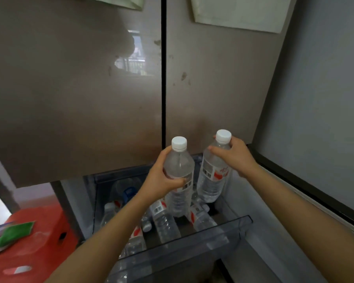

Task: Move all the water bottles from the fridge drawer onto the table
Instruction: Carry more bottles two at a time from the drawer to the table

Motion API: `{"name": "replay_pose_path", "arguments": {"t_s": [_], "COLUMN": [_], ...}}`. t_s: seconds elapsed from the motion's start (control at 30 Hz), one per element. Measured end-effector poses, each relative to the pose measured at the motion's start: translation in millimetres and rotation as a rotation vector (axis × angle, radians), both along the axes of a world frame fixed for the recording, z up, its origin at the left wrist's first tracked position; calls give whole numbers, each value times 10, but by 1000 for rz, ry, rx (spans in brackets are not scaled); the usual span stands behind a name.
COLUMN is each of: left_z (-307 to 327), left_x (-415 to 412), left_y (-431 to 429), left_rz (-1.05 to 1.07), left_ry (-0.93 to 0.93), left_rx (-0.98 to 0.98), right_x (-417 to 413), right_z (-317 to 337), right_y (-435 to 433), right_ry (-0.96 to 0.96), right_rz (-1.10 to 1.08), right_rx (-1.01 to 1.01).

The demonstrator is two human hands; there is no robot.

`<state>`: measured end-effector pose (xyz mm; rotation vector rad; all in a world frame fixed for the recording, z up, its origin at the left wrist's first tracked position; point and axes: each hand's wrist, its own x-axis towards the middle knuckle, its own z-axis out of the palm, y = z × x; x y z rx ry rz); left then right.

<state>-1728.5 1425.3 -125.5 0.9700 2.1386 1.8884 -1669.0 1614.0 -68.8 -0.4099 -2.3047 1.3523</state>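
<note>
The left hand [159,178] curls its fingers round one upright water bottle [179,164], just below centre. The right hand [235,156] clamps a second bottle [211,184] at the neck, at 3 o'clock of the first. Both are held above the open fridge drawer [213,235], where more bottles [166,223] lie at 6 o'clock. A red stool [35,242] stands at 8 o'clock.

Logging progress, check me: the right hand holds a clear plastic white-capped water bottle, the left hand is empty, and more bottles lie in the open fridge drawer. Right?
No: in the head view the left hand is not empty, it grips a second clear plastic white-capped water bottle. The right hand holds its own white-capped bottle, and more bottles lie in the open fridge drawer.
</note>
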Motion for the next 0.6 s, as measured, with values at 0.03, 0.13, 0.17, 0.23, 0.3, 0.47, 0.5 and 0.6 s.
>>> {"name": "replay_pose_path", "arguments": {"t_s": [0.03,0.13,0.17,0.23,0.3,0.47,0.5,0.6], "left_z": [85,263,297,328,306,202,199,163], "left_x": [9,37,41,66,89,263,286,487], "left_y": [-16,-75,-95,-125,-153,-163,-154,-128], "left_rz": [-7,-12,-9,-21,-33,-73,-78,-102], "left_ry": [18,47,42,26,-10,-86,-85,-79], "left_rx": [13,45,61,85,89,58,46,20], "right_x": [40,210,246,372,489,852,876,1038], "right_z": [103,298,328,359,338,200,183,105], "right_y": [10,34,45,55,67,30,29,52], "right_ry": [17,79,83,79,58,-24,-28,-43], "right_rz": [8,2,2,0,-10,-12,-21,-27], "right_rx": [-9,-73,-96,-112,-87,-56,-51,-45]}}
